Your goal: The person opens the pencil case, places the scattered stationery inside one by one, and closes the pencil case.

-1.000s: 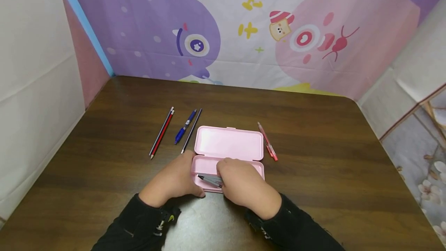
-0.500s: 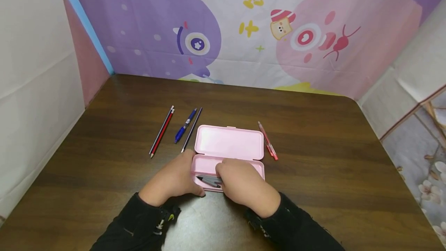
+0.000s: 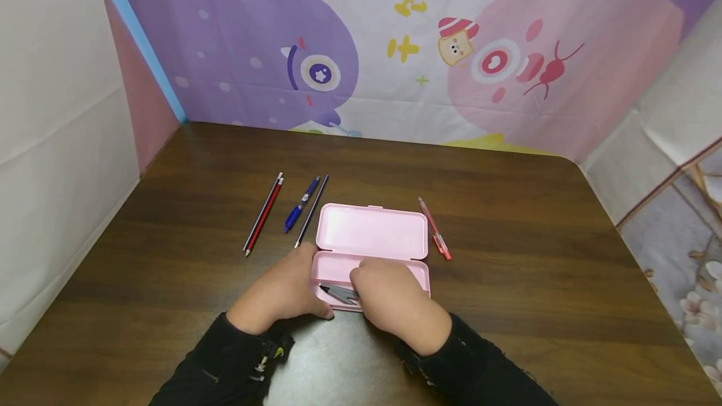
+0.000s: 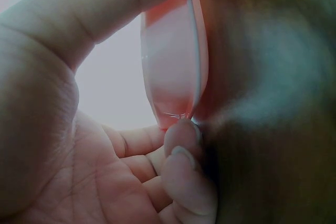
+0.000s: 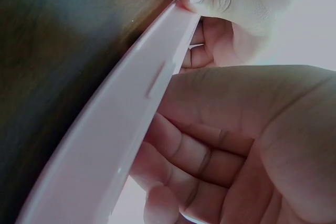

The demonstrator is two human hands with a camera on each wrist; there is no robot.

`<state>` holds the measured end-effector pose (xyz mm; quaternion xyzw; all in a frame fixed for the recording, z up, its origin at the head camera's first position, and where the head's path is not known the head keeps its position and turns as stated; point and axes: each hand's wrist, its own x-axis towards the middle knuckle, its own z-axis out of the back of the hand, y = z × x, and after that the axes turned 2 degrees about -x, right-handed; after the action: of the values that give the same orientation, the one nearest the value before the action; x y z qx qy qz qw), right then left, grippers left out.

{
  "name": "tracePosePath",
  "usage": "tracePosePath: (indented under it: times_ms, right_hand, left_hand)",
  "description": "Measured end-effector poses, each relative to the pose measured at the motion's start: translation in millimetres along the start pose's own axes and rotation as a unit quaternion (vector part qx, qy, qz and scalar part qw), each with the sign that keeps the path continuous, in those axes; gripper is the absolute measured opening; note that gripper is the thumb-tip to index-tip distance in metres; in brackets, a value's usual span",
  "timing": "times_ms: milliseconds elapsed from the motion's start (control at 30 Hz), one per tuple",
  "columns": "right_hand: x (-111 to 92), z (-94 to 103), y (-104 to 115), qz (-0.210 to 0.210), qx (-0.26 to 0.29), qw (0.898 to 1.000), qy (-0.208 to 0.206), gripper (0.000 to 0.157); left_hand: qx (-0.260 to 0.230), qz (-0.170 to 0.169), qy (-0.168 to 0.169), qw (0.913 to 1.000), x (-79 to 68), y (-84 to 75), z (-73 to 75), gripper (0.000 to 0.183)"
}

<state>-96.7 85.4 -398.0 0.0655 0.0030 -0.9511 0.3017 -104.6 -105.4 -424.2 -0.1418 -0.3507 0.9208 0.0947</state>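
Head view looks forward and down; close-up wrist views share its pink case [image 3: 371, 230].

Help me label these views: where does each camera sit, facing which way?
Head: on the head, facing forward and down at the pink case; left hand, right hand and sleeves show.
Left wrist: on that wrist, facing the case's side; left hand shows.
Right wrist: on that wrist, facing the case's outer wall; both hands show.
Head and right wrist share both hands.

Brown table [image 3: 507, 237] under pencils [image 3: 264, 215], pens [image 3: 301, 205] and open pink case [image 3: 372, 230].
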Motion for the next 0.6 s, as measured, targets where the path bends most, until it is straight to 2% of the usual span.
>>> tracePosePath:
  times_ms: [600]
  right_hand:
    - [0.2,-2.8,-1.3,0.006,-0.001,1.0,-0.013,0.006]
  left_hand:
    - [0.011,0.0,-0.001,0.9999,1.2,0.1,-0.3,0.095]
